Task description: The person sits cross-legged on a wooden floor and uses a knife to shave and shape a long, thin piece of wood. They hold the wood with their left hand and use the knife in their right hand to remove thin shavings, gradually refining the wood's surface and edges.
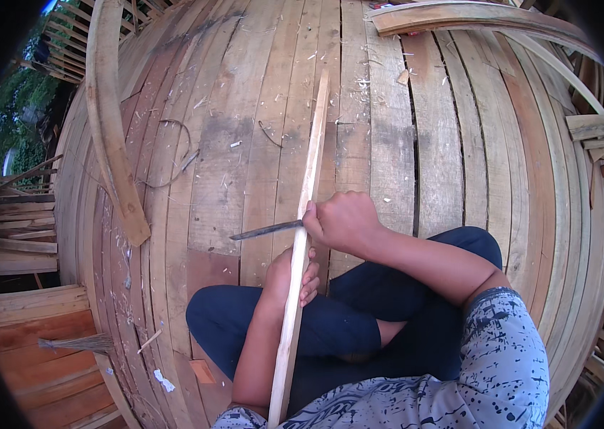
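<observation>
A long, pale wooden strip [310, 175] runs from my lap away over the plank floor, narrowing toward its far end. My left hand [292, 277] is wrapped round the strip near my crossed legs, fingers closed on its right side. Farther along, my right hand [345, 223] is closed in a fist on a knife, its handle hidden in the grip. The dark knife blade [266, 231] lies across the strip and sticks out to the left, touching or nearly touching the wood.
Under me is a plank floor [220, 179] scattered with shavings and chips. A curved board [107, 136] lies at the left, and more long boards [488, 20] at the far right. A bundle of thin bristles [77, 344] sits at the left edge by wooden steps [37, 314].
</observation>
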